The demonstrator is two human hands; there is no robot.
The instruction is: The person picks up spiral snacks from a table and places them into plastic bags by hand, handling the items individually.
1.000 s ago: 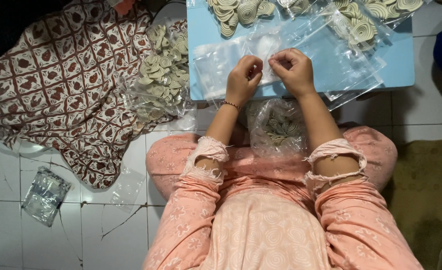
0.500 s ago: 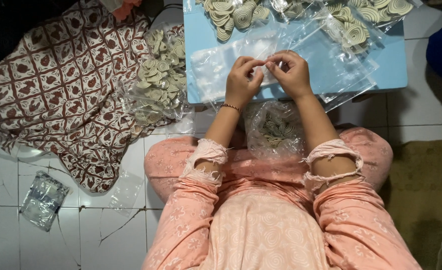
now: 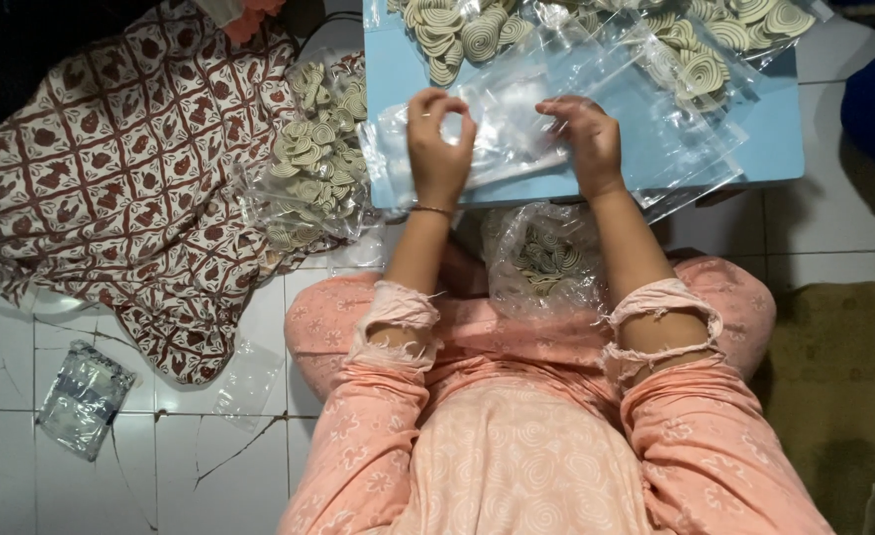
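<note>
My left hand (image 3: 439,147) and my right hand (image 3: 584,141) rest apart on a clear plastic bag (image 3: 513,139) lying flat on a small light-blue table (image 3: 769,139). The left fingers pinch the bag near its left end; the right hand presses and grips its right part. The bag looks empty, though glare blurs it. Beyond the hands, pale spiral-shaped crackers (image 3: 467,32) lie loose and in clear bags at the table's far side. A further clear bag with spiral crackers (image 3: 544,260) sits in my lap between my forearms.
A large bag of spiral crackers (image 3: 313,159) lies on the floor left of the table, on a red and white patterned cloth (image 3: 110,168). A small stack of clear bags (image 3: 81,396) rests on the white tiled floor (image 3: 1,367). A brown mat (image 3: 843,376) is at right.
My hands were together pinching the bag at its middle; now they have moved apart along it, the left to the left and the right to the right.
</note>
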